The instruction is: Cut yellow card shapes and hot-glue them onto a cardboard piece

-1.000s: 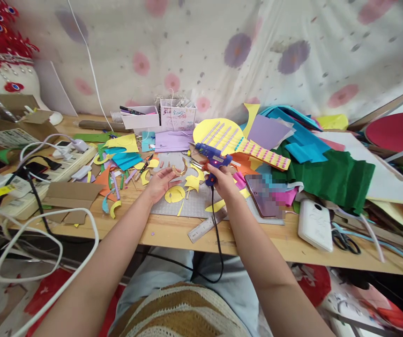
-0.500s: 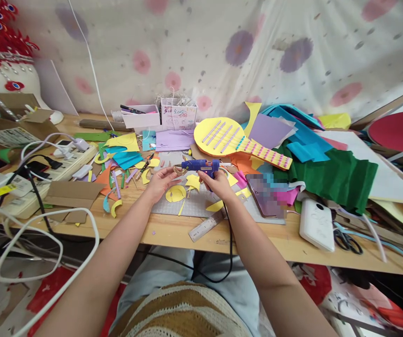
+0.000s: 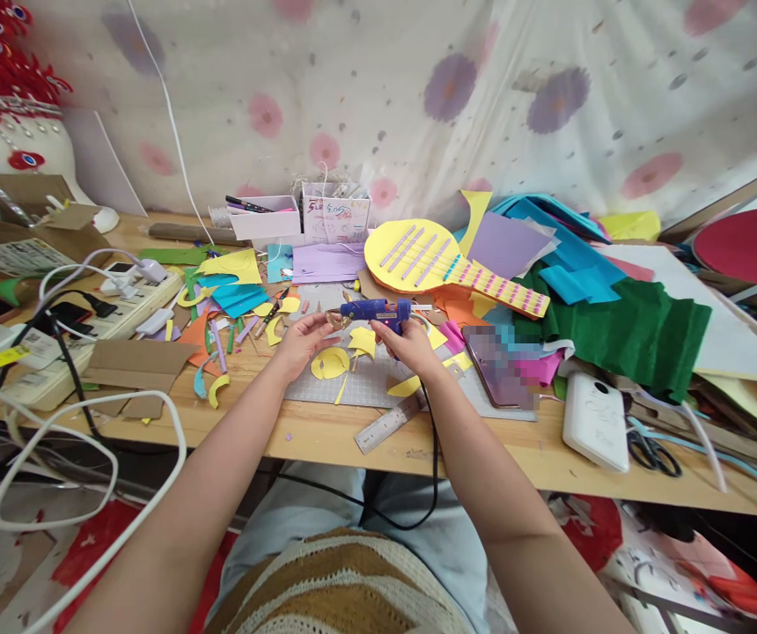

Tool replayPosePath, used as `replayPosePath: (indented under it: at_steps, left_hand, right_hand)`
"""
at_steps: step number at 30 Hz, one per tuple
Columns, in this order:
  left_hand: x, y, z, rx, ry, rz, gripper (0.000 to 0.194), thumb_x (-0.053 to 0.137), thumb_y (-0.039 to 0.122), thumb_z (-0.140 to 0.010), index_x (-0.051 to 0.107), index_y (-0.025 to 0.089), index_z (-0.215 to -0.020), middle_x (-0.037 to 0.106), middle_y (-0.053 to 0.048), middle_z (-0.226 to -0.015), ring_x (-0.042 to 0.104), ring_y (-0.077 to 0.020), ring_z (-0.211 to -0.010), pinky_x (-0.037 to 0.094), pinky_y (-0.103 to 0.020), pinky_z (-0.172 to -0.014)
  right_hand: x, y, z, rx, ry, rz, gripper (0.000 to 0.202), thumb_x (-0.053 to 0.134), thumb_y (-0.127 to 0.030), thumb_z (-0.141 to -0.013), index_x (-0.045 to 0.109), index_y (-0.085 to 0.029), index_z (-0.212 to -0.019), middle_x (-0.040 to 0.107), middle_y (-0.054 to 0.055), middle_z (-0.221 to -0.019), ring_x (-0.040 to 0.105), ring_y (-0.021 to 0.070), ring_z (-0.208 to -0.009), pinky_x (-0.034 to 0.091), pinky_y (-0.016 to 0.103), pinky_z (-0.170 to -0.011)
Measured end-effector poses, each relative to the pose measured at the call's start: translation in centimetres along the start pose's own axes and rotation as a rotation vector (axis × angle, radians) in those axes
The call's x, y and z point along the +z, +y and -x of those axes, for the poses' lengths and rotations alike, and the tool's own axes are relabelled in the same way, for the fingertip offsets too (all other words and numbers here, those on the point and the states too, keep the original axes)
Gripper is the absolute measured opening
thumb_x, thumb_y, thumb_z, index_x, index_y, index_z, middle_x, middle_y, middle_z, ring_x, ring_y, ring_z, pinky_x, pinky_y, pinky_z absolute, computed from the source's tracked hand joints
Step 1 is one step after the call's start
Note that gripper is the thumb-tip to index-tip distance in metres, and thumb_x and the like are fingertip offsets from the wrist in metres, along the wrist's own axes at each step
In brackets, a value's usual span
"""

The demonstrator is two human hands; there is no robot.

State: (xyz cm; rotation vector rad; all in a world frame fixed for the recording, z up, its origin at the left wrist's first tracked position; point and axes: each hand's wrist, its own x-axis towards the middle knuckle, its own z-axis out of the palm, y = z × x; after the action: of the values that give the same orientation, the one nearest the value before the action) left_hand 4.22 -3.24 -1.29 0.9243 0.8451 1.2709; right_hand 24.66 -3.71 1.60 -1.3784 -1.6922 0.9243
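Note:
My right hand point(image 3: 411, 345) is wrapped round the handle of a blue hot glue gun point(image 3: 371, 310), whose nozzle points left. A white glue stick point(image 3: 423, 308) pokes out of its back end. My left hand point(image 3: 303, 345) is closed beside the nozzle, with its fingertips on something small that I cannot make out. Below the gun, a yellow paper disc point(image 3: 330, 364) and yellow scraps point(image 3: 362, 342) lie on a grey cutting mat point(image 3: 365, 393). Behind it rests a yellow lute-shaped craft piece point(image 3: 411, 254) with purple strips and pink marks along its neck.
A steel ruler point(image 3: 385, 427) overhangs the mat's front edge. The gun's black cord point(image 3: 434, 458) drops over the table edge. At right are a phone point(image 3: 494, 370), a white power bank point(image 3: 595, 423), scissors point(image 3: 654, 453) and green paper point(image 3: 643, 330). Power strips point(image 3: 98, 339) crowd the left.

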Motion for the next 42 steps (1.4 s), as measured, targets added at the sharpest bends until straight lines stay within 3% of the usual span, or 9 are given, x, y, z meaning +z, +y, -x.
replayPosePath:
  at_steps: [26, 42]
  left_hand:
    - [0.08, -0.05, -0.09, 0.010, 0.023, -0.009, 0.034, 0.079, 0.028, -0.054, 0.068, 0.015, -0.083, 0.069, -0.006, -0.092, 0.063, -0.0216, -0.091, 0.053, -0.039, -0.080]
    - [0.38, 0.23, 0.08, -0.006, 0.015, -0.032, 0.034, 0.079, 0.030, -0.055, 0.068, 0.015, -0.083, 0.069, -0.008, -0.096, 0.059, -0.0248, -0.103, 0.052, -0.039, -0.084]
  right_hand:
    - [-0.06, -0.18, -0.03, -0.017, 0.025, 0.010, 0.039, 0.056, -0.057, -0.071, 0.059, -0.018, -0.061, 0.050, -0.001, -0.045, 0.054, 0.0144, -0.054, 0.040, 0.025, -0.054]
    - [-0.18, 0.07, -0.19, 0.008, 0.047, 0.025, 0.040, 0.057, -0.057, -0.070, 0.055, -0.018, -0.057, 0.050, 0.000, -0.046, 0.051, 0.0133, -0.051, 0.038, 0.025, -0.051]
